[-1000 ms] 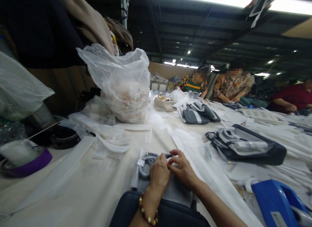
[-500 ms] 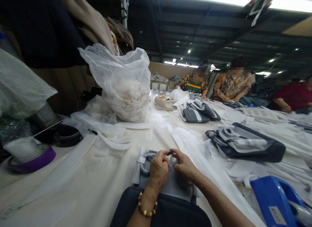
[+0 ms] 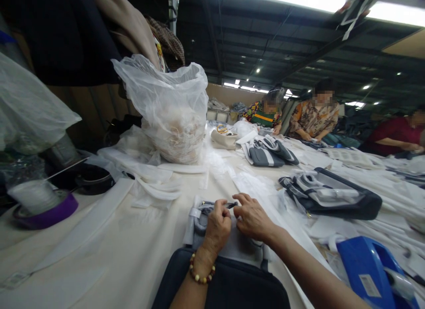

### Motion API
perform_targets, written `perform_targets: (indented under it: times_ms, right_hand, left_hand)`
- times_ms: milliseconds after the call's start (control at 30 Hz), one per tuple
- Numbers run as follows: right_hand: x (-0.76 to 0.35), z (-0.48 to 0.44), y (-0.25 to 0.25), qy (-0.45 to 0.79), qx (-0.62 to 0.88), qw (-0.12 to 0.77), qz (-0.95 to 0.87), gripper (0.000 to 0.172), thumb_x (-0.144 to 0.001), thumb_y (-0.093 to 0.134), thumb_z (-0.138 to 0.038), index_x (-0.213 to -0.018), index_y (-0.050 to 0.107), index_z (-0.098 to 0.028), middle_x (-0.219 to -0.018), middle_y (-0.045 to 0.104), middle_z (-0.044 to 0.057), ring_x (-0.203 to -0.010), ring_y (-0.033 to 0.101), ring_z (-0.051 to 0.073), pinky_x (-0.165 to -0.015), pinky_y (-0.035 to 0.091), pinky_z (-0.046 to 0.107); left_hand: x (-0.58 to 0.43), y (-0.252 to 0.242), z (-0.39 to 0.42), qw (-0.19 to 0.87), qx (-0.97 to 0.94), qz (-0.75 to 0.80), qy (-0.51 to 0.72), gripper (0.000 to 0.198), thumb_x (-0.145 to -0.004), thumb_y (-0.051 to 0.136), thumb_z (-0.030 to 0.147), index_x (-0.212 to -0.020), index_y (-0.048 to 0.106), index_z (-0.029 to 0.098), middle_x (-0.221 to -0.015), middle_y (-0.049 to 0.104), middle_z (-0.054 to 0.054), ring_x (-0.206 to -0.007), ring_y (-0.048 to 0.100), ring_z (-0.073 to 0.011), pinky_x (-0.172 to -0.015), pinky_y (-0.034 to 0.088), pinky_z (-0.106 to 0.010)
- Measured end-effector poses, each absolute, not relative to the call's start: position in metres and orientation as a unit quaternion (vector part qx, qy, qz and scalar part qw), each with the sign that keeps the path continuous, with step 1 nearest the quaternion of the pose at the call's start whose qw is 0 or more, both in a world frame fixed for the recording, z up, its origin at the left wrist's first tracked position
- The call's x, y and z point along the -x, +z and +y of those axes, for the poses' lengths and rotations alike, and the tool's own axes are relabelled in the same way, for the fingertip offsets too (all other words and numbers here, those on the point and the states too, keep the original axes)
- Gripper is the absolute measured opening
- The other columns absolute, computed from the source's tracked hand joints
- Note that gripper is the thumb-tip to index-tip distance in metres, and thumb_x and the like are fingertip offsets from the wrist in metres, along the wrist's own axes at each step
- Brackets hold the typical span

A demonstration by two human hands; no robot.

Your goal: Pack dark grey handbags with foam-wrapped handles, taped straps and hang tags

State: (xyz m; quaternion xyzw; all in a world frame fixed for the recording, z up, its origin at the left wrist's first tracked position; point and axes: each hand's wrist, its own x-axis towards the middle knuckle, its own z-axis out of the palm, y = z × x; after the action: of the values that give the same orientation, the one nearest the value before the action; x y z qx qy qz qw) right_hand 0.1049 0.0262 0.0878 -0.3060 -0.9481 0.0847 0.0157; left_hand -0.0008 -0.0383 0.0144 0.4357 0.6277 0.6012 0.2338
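Left hand (image 3: 217, 226) on dark strap (image 3: 231, 205)

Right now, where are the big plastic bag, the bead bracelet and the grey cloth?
plastic bag (image 3: 172, 110), head view, its bulging front.
bracelet (image 3: 202, 276), head view, beads at the wrist.
grey cloth (image 3: 199, 222), head view, its folded left edge.

Your table (image 3: 99, 256) is covered in cream cloth. Right in front of you, at the near edge, lies a grey-and-white piece (image 3: 198, 217), its near end meeting a dark navy pad (image 3: 232, 284). To your left sit a purple-rimmed dish (image 3: 49, 211) and a black round thing (image 3: 94, 180). White strips (image 3: 156, 187) lie loose beside a clear plastic bag (image 3: 172, 110) stuffed with pale scraps. To your right rest a dark tray (image 3: 348, 207) holding more such pieces, a folded stack (image 3: 268, 154) farther back, and a blue plastic thing (image 3: 361, 264).
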Motion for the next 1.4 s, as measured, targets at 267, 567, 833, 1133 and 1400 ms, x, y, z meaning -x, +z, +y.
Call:
perform_targets:
  times_ms: [267,567,833,1133,1400]
  right_hand:
    - [-0.113,-0.02,0.097,0.006,0.288,0.0,-0.957,0.019,-0.079,0.046,-0.008,-0.081,0.063,-0.016,-0.079,0.064,0.008,-0.073,0.056,0.019,-0.066,0.033,0.029]
    - [-0.127,-0.087,-0.007,-0.034,0.223,0.384,-0.896,0.022,-0.084,0.039,-0.003,-0.081,0.055,-0.018,-0.076,0.059,0.004,-0.076,0.052,0.019,-0.072,0.038,0.031]
    - [-0.129,-0.09,-0.002,-0.024,0.22,0.418,-0.881,0.022,-0.087,0.039,-0.003,-0.079,0.055,-0.016,-0.073,0.058,0.006,-0.074,0.053,0.019,-0.069,0.041,0.031]
    - [-0.132,-0.096,0.0,-0.017,0.176,0.424,-0.888,0.026,-0.091,0.04,-0.007,-0.071,0.056,-0.015,-0.068,0.056,0.006,-0.069,0.047,0.018,-0.066,0.038,0.031]
    - [-0.137,-0.127,0.0,-0.022,0.143,0.396,-0.907,0.041,-0.093,0.03,-0.006,-0.058,0.049,-0.016,-0.059,0.048,0.004,-0.059,0.038,0.016,-0.059,0.032,0.029]
  left_hand:
    - [0.005,0.011,-0.034,0.286,-0.308,0.567,0.708,0.043,-0.063,0.04,0.011,-0.105,0.043,0.016,-0.074,0.057,0.002,-0.063,0.058,-0.0117,-0.053,0.049,-0.02]
    - [0.006,0.023,-0.033,0.317,-0.252,0.522,0.751,0.036,-0.062,0.042,0.015,-0.097,0.045,0.015,-0.065,0.058,0.002,-0.052,0.054,-0.0102,-0.051,0.046,-0.021]
    - [0.013,0.039,-0.109,0.303,-0.452,0.576,0.611,0.028,-0.066,0.052,0.011,-0.092,0.06,0.016,-0.08,0.067,-0.005,-0.076,0.063,-0.0194,-0.072,0.053,-0.034]
    - [0.014,0.0,-0.184,-0.122,-0.789,0.573,0.187,0.036,-0.09,0.046,0.024,-0.124,0.05,0.013,-0.127,0.059,-0.01,-0.119,0.051,-0.028,-0.101,0.037,-0.049]
    - [0.015,-0.006,-0.181,-0.134,-0.775,0.576,0.225,0.038,-0.089,0.04,0.015,-0.125,0.048,0.012,-0.126,0.058,-0.01,-0.121,0.047,-0.0241,-0.104,0.03,-0.045]
